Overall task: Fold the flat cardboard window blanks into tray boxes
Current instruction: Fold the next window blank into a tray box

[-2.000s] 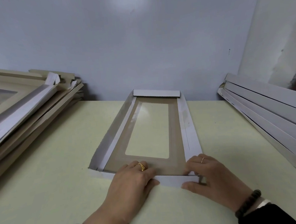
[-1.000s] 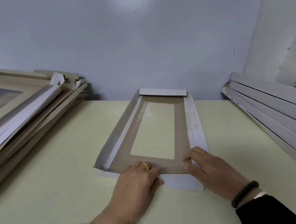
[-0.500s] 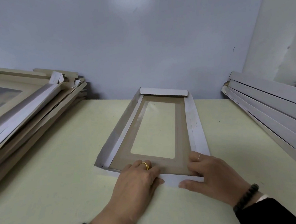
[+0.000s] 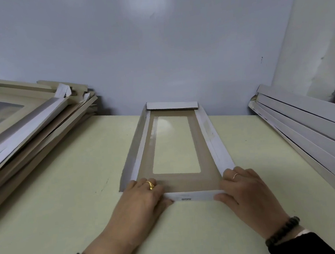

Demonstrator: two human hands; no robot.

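Note:
A cardboard window blank (image 4: 178, 183), brown inside with a clear film window, lies lengthwise on the pale table (image 4: 69, 203). Its left wall, right wall and far flap stand folded up. The white near flap (image 4: 195, 196) is raised and shows a small printed code. My left hand (image 4: 140, 204) holds the near left corner, fingers on the brown panel and thumb against the flap's outer face. At the near right corner my right hand (image 4: 246, 192) grips the same way, its thumb against the flap's right end.
A tilted stack of cardboard window pieces (image 4: 23, 125) fills the left side of the table. A stack of long white pieces (image 4: 301, 129) leans along the right wall. A grey wall stands just behind the far flap.
The near flap has come up from flat to raised. My right hand slid from the right wall to the near right corner. My left hand stayed at the near left corner.

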